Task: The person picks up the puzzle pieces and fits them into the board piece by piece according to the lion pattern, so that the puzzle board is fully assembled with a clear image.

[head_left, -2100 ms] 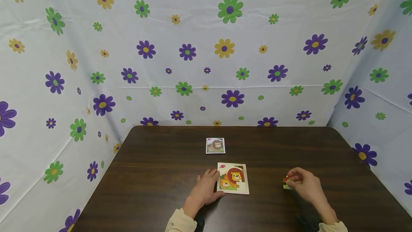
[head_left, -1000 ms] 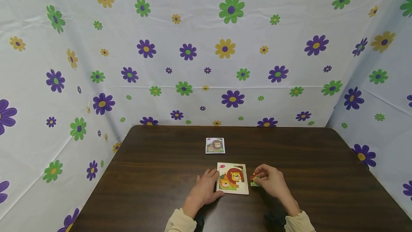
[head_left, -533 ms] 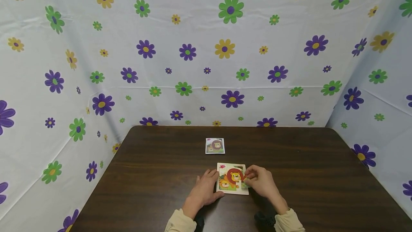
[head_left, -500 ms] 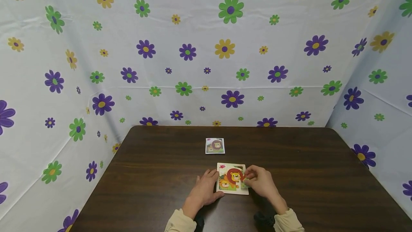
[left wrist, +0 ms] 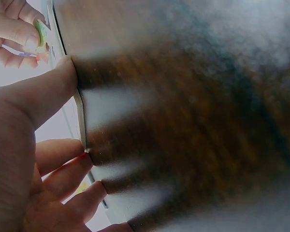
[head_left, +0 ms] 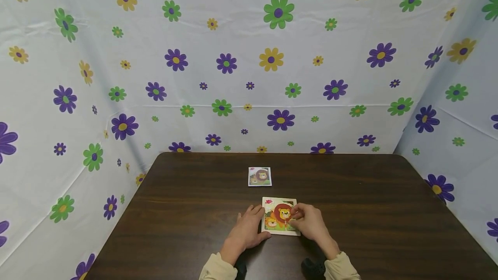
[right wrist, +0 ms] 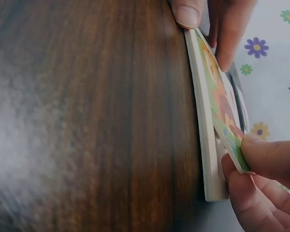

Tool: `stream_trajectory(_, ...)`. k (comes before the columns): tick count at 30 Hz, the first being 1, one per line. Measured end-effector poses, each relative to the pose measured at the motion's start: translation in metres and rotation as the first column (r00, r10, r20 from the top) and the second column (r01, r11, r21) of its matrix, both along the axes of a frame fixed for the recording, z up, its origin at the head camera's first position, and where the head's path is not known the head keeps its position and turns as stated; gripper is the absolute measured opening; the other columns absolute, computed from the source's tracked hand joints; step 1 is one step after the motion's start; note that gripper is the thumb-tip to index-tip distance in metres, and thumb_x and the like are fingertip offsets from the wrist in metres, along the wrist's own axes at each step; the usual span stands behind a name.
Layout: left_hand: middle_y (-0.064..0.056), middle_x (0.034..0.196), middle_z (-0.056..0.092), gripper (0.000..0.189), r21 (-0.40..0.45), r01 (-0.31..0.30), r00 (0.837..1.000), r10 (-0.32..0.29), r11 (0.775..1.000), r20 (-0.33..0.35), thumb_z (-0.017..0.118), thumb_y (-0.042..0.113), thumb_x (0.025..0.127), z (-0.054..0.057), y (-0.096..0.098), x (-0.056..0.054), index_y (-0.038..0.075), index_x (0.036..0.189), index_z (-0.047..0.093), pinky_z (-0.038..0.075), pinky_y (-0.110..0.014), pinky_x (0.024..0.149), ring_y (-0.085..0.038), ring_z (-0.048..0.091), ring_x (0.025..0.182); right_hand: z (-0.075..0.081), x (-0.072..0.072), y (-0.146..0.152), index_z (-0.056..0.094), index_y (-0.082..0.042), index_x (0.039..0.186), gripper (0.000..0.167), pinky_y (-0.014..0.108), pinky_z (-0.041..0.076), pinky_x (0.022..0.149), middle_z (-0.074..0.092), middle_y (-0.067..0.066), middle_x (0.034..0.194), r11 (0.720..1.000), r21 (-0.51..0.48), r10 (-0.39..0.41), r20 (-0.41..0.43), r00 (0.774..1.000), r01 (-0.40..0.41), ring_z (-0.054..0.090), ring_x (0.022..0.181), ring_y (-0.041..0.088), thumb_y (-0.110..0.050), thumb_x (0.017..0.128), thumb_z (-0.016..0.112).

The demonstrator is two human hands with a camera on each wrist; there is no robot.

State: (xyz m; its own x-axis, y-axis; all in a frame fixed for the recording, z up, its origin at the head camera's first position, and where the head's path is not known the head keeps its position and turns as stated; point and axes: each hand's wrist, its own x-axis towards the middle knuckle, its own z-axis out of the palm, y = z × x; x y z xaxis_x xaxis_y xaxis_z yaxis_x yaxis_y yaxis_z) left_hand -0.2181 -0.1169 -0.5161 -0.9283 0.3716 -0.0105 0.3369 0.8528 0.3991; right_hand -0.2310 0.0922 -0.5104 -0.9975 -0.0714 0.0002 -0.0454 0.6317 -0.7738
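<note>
A wooden lion jigsaw board lies flat on the table, most of its picture in place. My left hand rests along its left side, fingers extended and thumb at the lower left corner. Between thumb and fingers, my right hand pinches a jigsaw piece with a green lower part. In the right wrist view the piece is tilted over the board's lower right area, its outer edge raised above the frame. The left wrist view shows the fingertips touching the board's edge.
Behind the board lies a small printed card with the same lion picture. The dark wooden table ends at a white flowered cloth, which hangs behind and at both sides.
My right hand has carried the jigsaw piece leftward from the table's right side to over the board's lower right part. My left hand and the card have stayed put.
</note>
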Motion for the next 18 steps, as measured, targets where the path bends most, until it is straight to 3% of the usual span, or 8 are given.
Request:
stream_trajectory(10,-0.013,0.139,0.050,0.069,-0.003,0.003,1.000,-0.003,1.000,0.013,0.076,0.040,0.080,0.0005,0.0002,0.0015,0.005,0.134,0.053,0.034,-0.067,0.096,-0.037,0.041,0.131,-0.0018,0.0043,-0.0062,0.067,-0.005,0.076,0.016,0.028,0.044,0.058,0.058,-0.001,0.069,0.994,0.102,-0.029,-0.083,0.996,0.037,0.051,0.064,0.012,-0.002,0.070,0.081)
stream_trajectory(18,-0.014,0.138,0.051,0.068,-0.004,0.002,1.000,-0.002,1.000,0.004,0.076,0.038,0.079,0.0008,0.0001,0.0004,0.004,0.134,0.053,0.035,-0.069,0.094,-0.038,0.042,0.130,-0.0051,0.0060,-0.0064,0.065,-0.005,0.072,0.015,0.026,0.044,0.056,0.057,-0.002,0.066,0.995,0.101,-0.006,-0.150,0.989,0.022,0.051,0.062,0.010,0.000,0.067,0.079)
